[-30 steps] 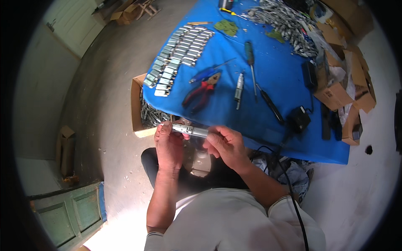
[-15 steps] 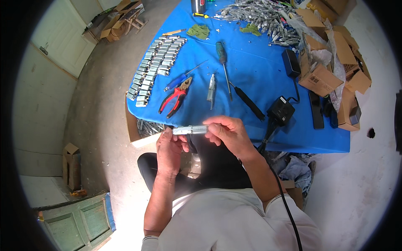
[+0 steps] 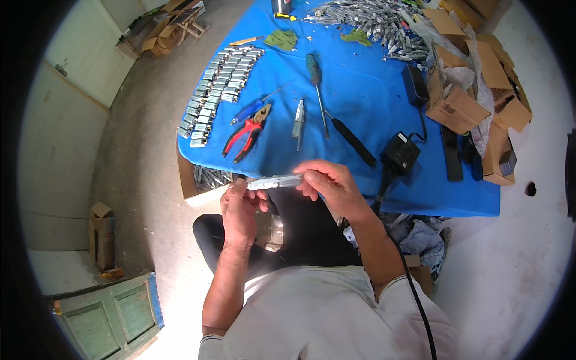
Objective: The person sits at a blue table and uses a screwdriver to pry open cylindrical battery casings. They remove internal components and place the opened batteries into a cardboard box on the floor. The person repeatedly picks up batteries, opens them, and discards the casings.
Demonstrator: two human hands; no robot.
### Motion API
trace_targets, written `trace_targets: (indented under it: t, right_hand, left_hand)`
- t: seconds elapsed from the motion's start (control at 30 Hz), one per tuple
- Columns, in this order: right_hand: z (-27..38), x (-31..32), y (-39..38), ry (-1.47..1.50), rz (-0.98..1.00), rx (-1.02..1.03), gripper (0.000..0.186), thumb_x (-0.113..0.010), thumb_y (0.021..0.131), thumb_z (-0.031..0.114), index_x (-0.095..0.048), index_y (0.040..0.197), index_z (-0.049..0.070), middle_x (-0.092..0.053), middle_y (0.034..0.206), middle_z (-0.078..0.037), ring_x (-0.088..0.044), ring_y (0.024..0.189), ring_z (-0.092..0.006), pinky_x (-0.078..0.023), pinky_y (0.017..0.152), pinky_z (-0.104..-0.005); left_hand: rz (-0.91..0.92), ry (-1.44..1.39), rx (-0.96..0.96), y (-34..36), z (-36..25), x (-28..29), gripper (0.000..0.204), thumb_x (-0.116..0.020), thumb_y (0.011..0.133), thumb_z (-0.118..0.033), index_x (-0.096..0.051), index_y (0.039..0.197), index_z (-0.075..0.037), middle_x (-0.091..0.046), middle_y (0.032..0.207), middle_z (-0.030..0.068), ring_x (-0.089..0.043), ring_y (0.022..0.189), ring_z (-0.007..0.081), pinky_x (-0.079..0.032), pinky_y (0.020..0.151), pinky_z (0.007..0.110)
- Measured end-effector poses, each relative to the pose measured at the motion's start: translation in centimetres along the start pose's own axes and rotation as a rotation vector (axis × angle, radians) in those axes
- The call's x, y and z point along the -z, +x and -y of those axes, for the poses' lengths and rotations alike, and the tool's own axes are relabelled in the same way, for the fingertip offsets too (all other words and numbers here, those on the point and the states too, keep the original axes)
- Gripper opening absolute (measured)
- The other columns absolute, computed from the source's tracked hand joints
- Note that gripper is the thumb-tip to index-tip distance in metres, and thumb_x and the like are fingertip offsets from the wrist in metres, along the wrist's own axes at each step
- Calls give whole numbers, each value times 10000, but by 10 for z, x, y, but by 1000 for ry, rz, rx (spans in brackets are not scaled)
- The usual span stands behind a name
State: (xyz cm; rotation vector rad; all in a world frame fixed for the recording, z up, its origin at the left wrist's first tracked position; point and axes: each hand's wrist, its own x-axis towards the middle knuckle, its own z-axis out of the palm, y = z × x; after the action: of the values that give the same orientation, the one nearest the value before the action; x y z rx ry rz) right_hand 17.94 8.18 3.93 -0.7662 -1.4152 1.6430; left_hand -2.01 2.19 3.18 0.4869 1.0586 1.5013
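A slim, silver-grey metal piece [image 3: 273,182] with a long flat body is held level between my hands, just off the table's near edge. My left hand [image 3: 239,210] pinches its left end between thumb and fingers. The right end is in the fingers of my right hand [image 3: 329,183], which hide its tip. Beyond them on the blue cloth lies a similar narrow metal piece [image 3: 298,123]. Red-and-black pliers [image 3: 247,135] rest to its left beside a blue-handled screwdriver [image 3: 249,112]. To its right are a green-handled screwdriver [image 3: 316,81] and a black-handled tool [image 3: 354,142].
Rows of small metal parts [image 3: 219,84] line the table's left side. A heap of metal pieces [image 3: 384,27] covers the back. A black adapter [image 3: 400,153] with cables, a phone [image 3: 452,154] and cardboard boxes [image 3: 456,113] stand at right. An open box [image 3: 207,195] sits below the left edge.
My right hand has shifted slightly right, and more of the metal piece shows between my hands, its right end now a little higher. The whole view has shifted slightly.
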Motion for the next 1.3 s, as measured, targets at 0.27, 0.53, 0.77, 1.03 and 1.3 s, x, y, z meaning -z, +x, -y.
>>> trace_targets:
  t: [0.27,0.53,0.77,1.03,1.3]
  right_hand:
    - [8,19,-19,154,-135,-243,229,-515,961,201,-628,1024,12,-628,770,-61,-556,632,-75,-441,537,-200]
    - [-1,9,-17,157,-367,-247,284,-566,945,301,-613,886,27,-601,659,-44,-504,513,-78,-393,465,-201]
    - [-11,-8,-15,170,-372,-191,276,-568,946,274,-606,901,5,-590,687,-48,-498,552,-81,-388,492,-209]
    - [-13,-9,-14,137,-232,-136,252,-554,953,243,-621,994,4,-588,734,-36,-508,638,-89,-398,563,-218]
    - [-14,-10,-12,88,-157,-88,227,-550,952,212,-627,1024,11,-591,771,-26,-511,689,-86,-400,608,-207]
  left_hand:
    - [38,9,79,1,21,-10,339,-541,919,-298,-486,687,-56,-555,666,92,-572,609,203,-459,544,296]
    - [77,24,117,4,28,-15,354,-489,928,-342,-484,712,-62,-590,686,127,-544,578,205,-447,563,302]
    - [72,29,99,-2,19,-8,379,-486,934,-375,-464,719,-64,-579,686,118,-532,570,196,-436,554,292]
    - [20,-6,48,-2,23,2,365,-467,947,-367,-456,743,-65,-562,689,100,-516,564,187,-429,542,293]
    - [-26,-11,4,-2,24,8,368,-472,947,-373,-457,745,-65,-556,683,101,-513,560,187,-424,534,294]
